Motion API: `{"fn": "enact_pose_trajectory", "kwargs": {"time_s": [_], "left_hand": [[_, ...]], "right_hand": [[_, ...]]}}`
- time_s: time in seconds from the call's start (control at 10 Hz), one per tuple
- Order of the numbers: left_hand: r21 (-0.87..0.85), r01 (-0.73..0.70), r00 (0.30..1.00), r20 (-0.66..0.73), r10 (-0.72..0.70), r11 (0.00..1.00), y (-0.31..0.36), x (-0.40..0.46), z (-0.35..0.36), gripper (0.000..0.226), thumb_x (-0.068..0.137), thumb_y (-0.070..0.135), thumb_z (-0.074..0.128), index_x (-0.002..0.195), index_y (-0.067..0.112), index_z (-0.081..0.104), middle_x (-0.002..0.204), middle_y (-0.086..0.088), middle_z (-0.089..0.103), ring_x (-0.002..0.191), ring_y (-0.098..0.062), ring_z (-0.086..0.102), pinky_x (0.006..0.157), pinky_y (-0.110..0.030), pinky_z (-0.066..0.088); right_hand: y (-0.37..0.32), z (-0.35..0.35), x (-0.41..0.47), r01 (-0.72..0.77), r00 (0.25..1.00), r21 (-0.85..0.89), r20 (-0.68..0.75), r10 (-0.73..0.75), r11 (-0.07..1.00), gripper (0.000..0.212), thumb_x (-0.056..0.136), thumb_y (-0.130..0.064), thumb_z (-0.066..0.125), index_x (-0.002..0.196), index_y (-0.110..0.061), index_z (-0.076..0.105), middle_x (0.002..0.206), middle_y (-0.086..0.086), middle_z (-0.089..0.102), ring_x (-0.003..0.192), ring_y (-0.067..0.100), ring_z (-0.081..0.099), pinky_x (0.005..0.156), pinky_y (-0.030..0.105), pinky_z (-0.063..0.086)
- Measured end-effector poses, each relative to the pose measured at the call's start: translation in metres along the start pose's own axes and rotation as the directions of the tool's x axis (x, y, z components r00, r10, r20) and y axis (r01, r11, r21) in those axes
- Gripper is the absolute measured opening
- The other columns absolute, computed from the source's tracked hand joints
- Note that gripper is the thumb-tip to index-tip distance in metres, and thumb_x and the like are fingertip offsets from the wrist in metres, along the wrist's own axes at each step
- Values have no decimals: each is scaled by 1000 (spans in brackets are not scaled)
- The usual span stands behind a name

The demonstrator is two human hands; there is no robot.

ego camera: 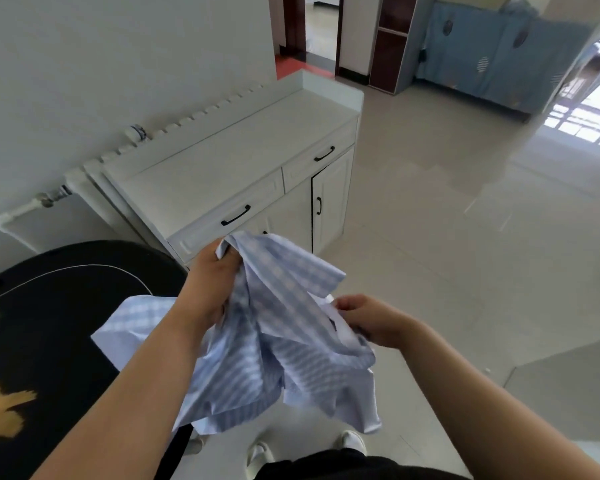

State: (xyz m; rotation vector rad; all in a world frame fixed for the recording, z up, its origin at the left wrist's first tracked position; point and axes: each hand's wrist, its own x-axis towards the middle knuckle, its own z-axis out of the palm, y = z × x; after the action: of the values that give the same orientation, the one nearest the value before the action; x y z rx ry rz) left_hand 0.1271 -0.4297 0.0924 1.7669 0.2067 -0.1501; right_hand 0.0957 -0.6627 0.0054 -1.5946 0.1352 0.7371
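In mid-air, gripped by left hand point(211, 282) and right hand point(369, 318), crumpled blue-checked shirt point(278, 344)

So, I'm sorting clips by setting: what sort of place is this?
Probably a room in a home: a white cabinet with black handles stands before a white radiator, a blue patterned cupboard lines the far wall, and the left hand and right hand grip a pale blue checked shirt.

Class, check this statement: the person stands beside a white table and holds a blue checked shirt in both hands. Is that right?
Not quite. The head view shows that the table is black, not white. The rest stands: the left hand and the right hand both hold the blue checked shirt.
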Motion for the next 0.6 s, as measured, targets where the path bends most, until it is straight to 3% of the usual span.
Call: {"fn": "enact_pose_trajectory", "kwargs": {"time_s": [0.1,0.2,0.3,0.4,0.5,0.6], "left_hand": [[9,-5,1000,30,5,1000,8,-7,-2,31,98,26,45,92,5,68,85,-14,73,86,-28,70,79,-43,55],[-5,44,996,79,-44,999,14,-10,-8,36,97,26,45,76,18,72,78,-7,74,76,-21,71,70,-35,56],[12,89,986,138,-90,996,18,-9,-14,40,96,26,47,66,24,73,74,-6,73,74,-21,70,70,-35,54],[78,115,965,228,-131,990,20,-11,-24,43,98,19,44,65,25,71,67,-1,69,70,-19,65,68,-32,49],[108,97,959,255,-122,989,23,-14,-30,43,98,4,39,75,25,67,68,8,65,68,-21,61,64,-24,49],[65,154,943,287,-166,986,28,-17,-31,43,98,5,39,67,19,64,49,9,63,48,-8,62,47,-15,49]], "right_hand": [[3,23,11,159,898,-297,-352,-263,942,19,89,2,55,100,-6,69,87,-4,65,71,2,57,65,11,43],[3,40,10,489,731,-272,-391,-559,829,19,83,18,55,93,7,67,90,-12,64,81,-1,58,70,6,43],[4,43,6,603,479,-408,-502,-720,685,14,82,16,58,83,7,67,96,-10,66,89,-1,59,78,12,46],[-7,33,0,618,107,-650,-487,-867,442,18,91,-13,59,93,1,70,137,7,39,127,1,43,101,15,37],[-21,26,-4,691,36,-657,-384,-923,300,13,93,-21,58,98,-28,69,150,-13,25,134,22,39,106,27,35],[-36,21,-8,647,21,-698,-388,-922,308,13,86,-3,64,94,-14,65,133,-25,44,120,25,48,101,30,37]]}}
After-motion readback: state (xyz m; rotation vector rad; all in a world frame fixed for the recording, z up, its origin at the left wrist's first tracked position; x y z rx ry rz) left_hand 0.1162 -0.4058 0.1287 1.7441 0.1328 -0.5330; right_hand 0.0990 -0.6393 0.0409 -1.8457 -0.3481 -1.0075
